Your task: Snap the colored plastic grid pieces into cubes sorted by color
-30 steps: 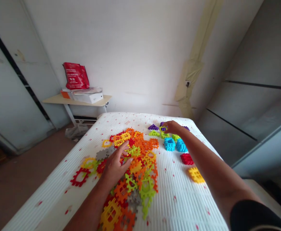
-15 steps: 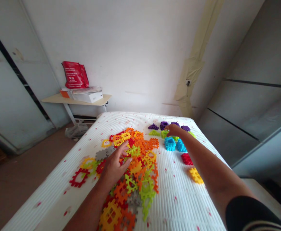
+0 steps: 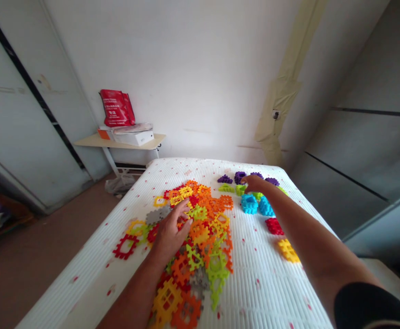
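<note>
Orange, yellow, green, red and grey plastic tiles (image 3: 205, 228) lie in a loose flat pile down the middle of a white ribbed mattress (image 3: 254, 283). The left hand (image 3: 170, 233) rests palm down on the pile's left side, its fingers straight and slightly apart, gripping nothing. The right hand (image 3: 254, 184) reaches across to the far right part of the mattress, fingertips down among small green pieces (image 3: 241, 189) just in front of a row of purple pieces (image 3: 240, 176); whether those fingers pinch anything I cannot tell. Two blue cubes (image 3: 249, 204) sit just beside the right wrist, with a red block (image 3: 274, 225) and a yellow block (image 3: 288, 250) nearer along the forearm. Against the wall, a side table (image 3: 93, 142) carries a red bag (image 3: 117, 108) and a white box (image 3: 134, 137).
</note>
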Demonstrator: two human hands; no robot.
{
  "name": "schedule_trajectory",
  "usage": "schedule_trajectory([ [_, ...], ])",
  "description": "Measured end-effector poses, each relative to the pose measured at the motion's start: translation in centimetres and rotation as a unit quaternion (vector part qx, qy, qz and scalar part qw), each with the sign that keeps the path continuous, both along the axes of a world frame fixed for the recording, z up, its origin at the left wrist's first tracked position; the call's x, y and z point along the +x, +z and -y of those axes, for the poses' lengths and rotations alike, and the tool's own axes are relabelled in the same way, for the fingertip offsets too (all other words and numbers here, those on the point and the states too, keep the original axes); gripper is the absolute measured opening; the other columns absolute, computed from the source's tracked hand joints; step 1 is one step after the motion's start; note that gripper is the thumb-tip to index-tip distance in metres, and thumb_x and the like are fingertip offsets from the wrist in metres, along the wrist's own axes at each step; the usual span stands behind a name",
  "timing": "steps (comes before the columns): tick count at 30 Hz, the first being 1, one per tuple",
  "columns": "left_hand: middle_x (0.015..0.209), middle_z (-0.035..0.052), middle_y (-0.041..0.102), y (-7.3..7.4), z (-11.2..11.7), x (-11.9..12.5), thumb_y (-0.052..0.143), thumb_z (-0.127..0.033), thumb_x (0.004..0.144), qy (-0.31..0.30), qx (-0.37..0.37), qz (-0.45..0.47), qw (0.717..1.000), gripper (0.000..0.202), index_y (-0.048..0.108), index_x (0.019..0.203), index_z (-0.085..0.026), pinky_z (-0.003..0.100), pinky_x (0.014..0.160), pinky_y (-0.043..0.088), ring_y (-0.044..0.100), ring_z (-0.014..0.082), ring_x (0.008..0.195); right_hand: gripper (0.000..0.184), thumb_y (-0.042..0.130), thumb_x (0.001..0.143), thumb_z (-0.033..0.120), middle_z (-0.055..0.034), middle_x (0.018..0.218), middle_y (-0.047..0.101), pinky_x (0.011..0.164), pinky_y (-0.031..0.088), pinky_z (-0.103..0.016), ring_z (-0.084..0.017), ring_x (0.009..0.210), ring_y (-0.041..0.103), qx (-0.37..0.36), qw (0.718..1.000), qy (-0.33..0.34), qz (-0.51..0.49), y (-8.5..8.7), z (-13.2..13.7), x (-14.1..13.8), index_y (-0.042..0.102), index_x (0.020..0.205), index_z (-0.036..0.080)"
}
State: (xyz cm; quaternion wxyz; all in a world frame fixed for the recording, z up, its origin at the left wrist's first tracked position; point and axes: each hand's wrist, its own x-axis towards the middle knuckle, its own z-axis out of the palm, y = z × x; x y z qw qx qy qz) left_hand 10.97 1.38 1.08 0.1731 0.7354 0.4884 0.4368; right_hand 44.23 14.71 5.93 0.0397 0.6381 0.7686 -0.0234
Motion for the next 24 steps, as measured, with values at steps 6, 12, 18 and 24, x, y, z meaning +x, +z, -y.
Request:
schedule_trajectory([
  [6, 0.097, 0.0040, 0.067, -0.4, -0.5, -0.4, 0.042, -0.015, 0.080, 0.021, 0.043, -0.046, 0.998, 0.027, 0.063, 0.096, -0.021, 0.032, 0.085, 0.048, 0.061, 0.0162, 0.092, 0.045, 0.065, 0.069, 0.014, -0.0040, 0.114, 0.064, 0.088, 0.043, -0.029, -0.021, 0.101, 0.059, 0.054, 0.998, 0.016, -0.023, 2.0, 2.1, -2.2, 0.061, 0.113, 0.023],
  [12, 0.088, 0.0027, 0.068, -0.9, -0.8, -0.4, 0.042, -0.009, 0.077, 0.023, 0.039, -0.117, 0.992, 0.029, 0.066, 0.088, -0.022, 0.034, 0.083, 0.047, 0.059, 0.0173, 0.089, 0.030, 0.061, 0.073, 0.015, -0.0034, 0.094, 0.069, 0.075, 0.048, -0.025, -0.016, 0.080, 0.064, 0.057, 0.975, 0.112, -0.184, 0.1, 7.1, -8.4, 0.066, 0.102, 0.020],
  [18, 0.087, 0.0024, 0.069, -1.1, -0.9, -0.4, 0.044, -0.008, 0.075, 0.018, 0.017, -0.144, 0.989, 0.030, 0.067, 0.087, -0.022, 0.034, 0.081, 0.047, 0.060, 0.0181, 0.087, 0.037, 0.072, 0.065, 0.019, -0.0056, 0.103, 0.066, 0.078, 0.048, -0.031, -0.021, 0.094, 0.060, 0.075, 0.965, 0.172, -0.183, -3.6, 8.3, -12.6, 0.066, 0.101, 0.024],
  [24, 0.088, 0.0015, 0.069, -1.5, -1.0, -0.4, 0.044, -0.009, 0.076, 0.011, 0.013, -0.135, 0.991, 0.030, 0.067, 0.090, -0.023, 0.033, 0.081, 0.047, 0.060, 0.0180, 0.088, 0.039, 0.072, 0.064, 0.020, -0.0071, 0.103, 0.065, 0.077, 0.049, -0.032, -0.023, 0.096, 0.059, 0.078, 0.964, 0.165, -0.191, -4.7, 7.9, -13.3, 0.065, 0.103, 0.022],
])
